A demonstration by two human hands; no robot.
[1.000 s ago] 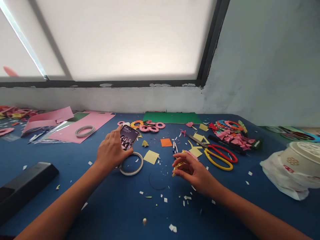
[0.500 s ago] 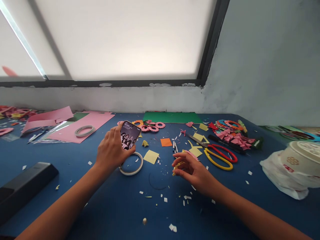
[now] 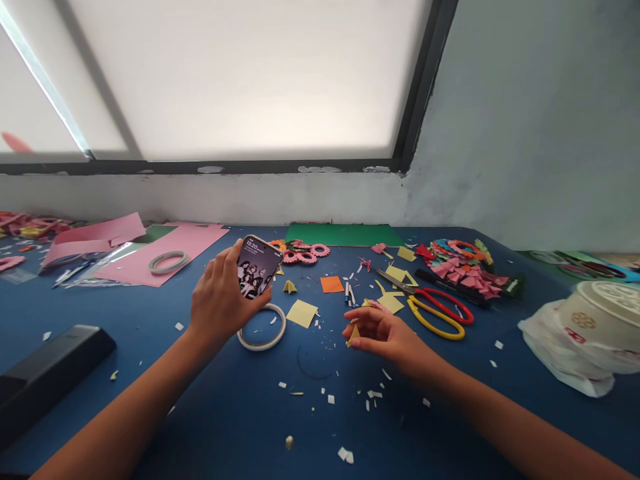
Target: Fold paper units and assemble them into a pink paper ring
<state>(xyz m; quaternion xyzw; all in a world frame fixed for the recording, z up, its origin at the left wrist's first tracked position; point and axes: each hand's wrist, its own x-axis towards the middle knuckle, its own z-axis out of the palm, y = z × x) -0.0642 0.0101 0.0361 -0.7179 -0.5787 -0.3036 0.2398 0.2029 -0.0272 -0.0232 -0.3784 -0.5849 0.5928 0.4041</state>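
Observation:
My left hand (image 3: 220,293) is closed around a phone (image 3: 257,268), held tilted up with its screen lit and showing the time and a group picture. Just below the phone lies a roll of white tape (image 3: 284,330). Between the fingers and thumb of my right hand (image 3: 383,333) is a small folded piece of yellow paper (image 3: 353,335). Beyond that hand are scissors (image 3: 435,310) with one red and one yellow handle, partly spread. A yellow paper square (image 3: 302,313), an orange paper square (image 3: 332,285) and a folded yellow piece (image 3: 290,287) lie between my hands.
Pink paper sheets (image 3: 200,243) and another tape roll (image 3: 169,262) are at the left. A green sheet (image 3: 345,235) lies by the wall, with pink paper rings (image 3: 306,256) before it. At right are folded paper pieces (image 3: 465,267) and a bagged tub (image 3: 575,327). A black object (image 3: 60,367) sits front left.
The phone has risen slightly in my left hand and its screen faces me a little more. My right hand has turned slightly, and the yellow folded paper now shows more upright.

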